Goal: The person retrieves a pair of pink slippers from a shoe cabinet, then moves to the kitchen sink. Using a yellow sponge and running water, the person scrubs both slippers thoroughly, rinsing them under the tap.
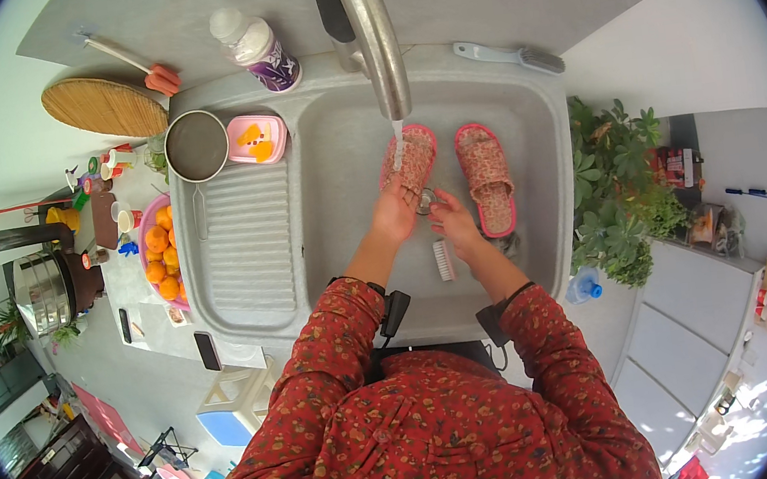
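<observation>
A pink-edged patterned slipper (418,152) lies tilted under the stream of water (398,143) from the metal faucet (384,60). My left hand (396,211) holds its near end, and part of the slipper is hidden behind the fingers. My right hand (454,216) hovers beside the round drain (426,201) with its fingers apart and nothing seen in them. To its right, the matching slipper (487,180) rests on the bottom of the grey sink (336,145). A white-bristled scrub brush (443,261) lies just below my hands.
Left of the basin is a ribbed drainboard (247,242) with a saucepan (197,146) and a pink dish (258,140) of orange pieces. A purple-labelled bottle (260,53) and a long-handled brush (508,57) occupy the back ledge. Oranges (157,240) fill a pink basin; plants (612,204) flank the right side.
</observation>
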Available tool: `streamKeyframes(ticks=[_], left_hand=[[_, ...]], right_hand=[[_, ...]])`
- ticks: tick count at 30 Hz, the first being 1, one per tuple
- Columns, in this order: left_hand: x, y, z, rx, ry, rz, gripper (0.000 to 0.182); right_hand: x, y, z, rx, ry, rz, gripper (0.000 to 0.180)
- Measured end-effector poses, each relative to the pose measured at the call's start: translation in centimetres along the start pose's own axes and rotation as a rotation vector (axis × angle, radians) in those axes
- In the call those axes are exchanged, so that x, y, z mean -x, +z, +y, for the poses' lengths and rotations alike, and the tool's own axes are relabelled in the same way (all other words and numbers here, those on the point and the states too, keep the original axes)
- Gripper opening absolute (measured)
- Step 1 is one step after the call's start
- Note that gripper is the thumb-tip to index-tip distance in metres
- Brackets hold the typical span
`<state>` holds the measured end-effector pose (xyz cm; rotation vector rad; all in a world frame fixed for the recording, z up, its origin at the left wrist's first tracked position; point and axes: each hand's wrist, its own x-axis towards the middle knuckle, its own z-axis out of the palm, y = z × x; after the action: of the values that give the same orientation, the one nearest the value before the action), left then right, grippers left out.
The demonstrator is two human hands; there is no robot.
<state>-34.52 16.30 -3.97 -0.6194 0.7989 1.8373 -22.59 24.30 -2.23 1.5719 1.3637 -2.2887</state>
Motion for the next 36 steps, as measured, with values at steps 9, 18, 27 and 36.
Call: streamKeyframes(ticks=[9, 18, 27, 36], left_hand=[[-1.7, -0.4, 1.4, -0.461, 0.068, 0.033, 0.026], [3.0, -8.9, -0.2, -1.414, 0.335, 0.701, 0.033], [3.2, -8.1, 0.8, -0.782, 0.008, 0.379, 0.043], [5.4, -2.6, 1.8, -0.534, 0.070, 0.321, 0.070]], right_hand=[[-0.2, 0.2, -0.3, 0.000, 0.000, -0.027, 0.047], [-3.9, 2.3, 0.2, 0.215, -0.060, 0.034, 0.049], [-5.3, 3.7, 2.5, 0.123, -0.101, 0.073, 0.062], [-2.6, 3.7, -2.5, 0.098, -0.221, 0.062, 0.059]])
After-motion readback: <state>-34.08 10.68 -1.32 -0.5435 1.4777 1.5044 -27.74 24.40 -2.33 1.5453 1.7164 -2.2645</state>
